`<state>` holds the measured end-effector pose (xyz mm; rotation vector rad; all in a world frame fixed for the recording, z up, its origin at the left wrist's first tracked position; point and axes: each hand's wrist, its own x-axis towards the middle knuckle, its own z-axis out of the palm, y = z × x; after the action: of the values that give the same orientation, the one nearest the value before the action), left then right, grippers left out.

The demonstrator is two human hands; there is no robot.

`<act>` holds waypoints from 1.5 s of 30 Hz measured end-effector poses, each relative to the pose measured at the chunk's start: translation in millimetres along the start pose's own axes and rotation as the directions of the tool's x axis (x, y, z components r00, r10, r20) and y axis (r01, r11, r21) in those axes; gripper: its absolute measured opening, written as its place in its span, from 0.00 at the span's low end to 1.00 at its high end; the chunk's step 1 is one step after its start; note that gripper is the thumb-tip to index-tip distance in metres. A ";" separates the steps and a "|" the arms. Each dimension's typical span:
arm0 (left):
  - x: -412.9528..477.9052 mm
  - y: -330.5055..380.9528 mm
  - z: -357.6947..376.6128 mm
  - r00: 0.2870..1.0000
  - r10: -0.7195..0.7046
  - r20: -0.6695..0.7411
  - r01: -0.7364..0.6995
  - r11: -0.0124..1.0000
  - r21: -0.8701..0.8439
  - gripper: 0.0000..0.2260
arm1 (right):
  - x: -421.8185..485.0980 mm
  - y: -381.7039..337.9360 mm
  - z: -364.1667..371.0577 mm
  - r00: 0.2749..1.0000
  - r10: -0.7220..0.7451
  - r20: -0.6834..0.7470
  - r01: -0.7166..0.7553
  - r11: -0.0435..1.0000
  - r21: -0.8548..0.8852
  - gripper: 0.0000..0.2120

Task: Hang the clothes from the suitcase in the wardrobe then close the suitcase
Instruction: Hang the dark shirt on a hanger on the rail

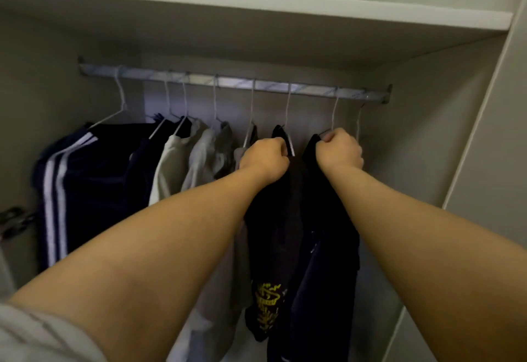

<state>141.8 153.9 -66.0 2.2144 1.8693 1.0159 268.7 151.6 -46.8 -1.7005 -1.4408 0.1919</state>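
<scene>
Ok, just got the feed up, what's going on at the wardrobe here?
A person reaches into the wardrobe with both hands. The left hand grips the top of a black garment with a yellow print. The right hand grips a dark navy garment at its hanger. Both appear to hang from the rail, right of a striped navy piece and some pale ones. The suitcase is out of view.

the left arm (159, 247) and the right arm (413, 233) are both bare, down to the left hand (265, 156) and the right hand (340, 149). a short sleeve (34, 339) sits at the top of the left arm. it is light grey with faint darker stripes.
</scene>
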 end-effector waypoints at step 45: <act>-758.0 -448.0 -227.7 -0.028 -0.997 0.074 0.991 -0.037 -0.129 0.12 | -810.5 -235.4 345.6 -0.329 0.019 0.944 0.441 0.887 0.135 0.05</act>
<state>-390.1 -493.2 -420.3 0.1444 2.4295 0.6961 -370.2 -382.0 -419.4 -1.0878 -3.1867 1.6481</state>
